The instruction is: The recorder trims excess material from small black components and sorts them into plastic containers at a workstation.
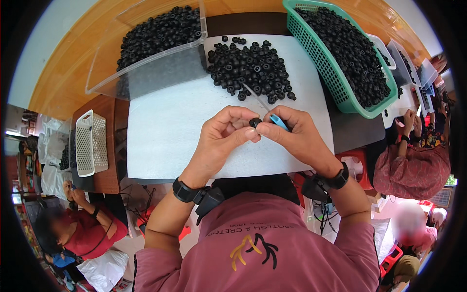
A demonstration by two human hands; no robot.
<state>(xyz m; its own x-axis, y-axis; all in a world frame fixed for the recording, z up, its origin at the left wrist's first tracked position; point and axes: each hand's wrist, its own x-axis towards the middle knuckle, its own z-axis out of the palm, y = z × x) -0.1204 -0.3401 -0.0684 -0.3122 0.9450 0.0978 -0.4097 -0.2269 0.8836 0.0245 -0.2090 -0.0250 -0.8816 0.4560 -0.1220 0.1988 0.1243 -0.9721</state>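
Observation:
My left hand (pixel 221 138) pinches a small black rubber ring (pixel 255 122) between thumb and fingers, over a white sheet (pixel 165 126) on the table. My right hand (pixel 296 134) meets it at the fingertips and holds a thin tool with a light blue handle (pixel 278 121); its metal tip sticks up toward the far side. A loose pile of the same black rings (pixel 250 65) lies on the sheet just beyond my hands. Both wrists wear black bands.
A clear plastic bin (pixel 146 53) of black rings stands at the far left, a green mesh basket (pixel 335 73) full of them at the far right. A white basket (pixel 90 143) sits on a side table left. Other people work at left and right.

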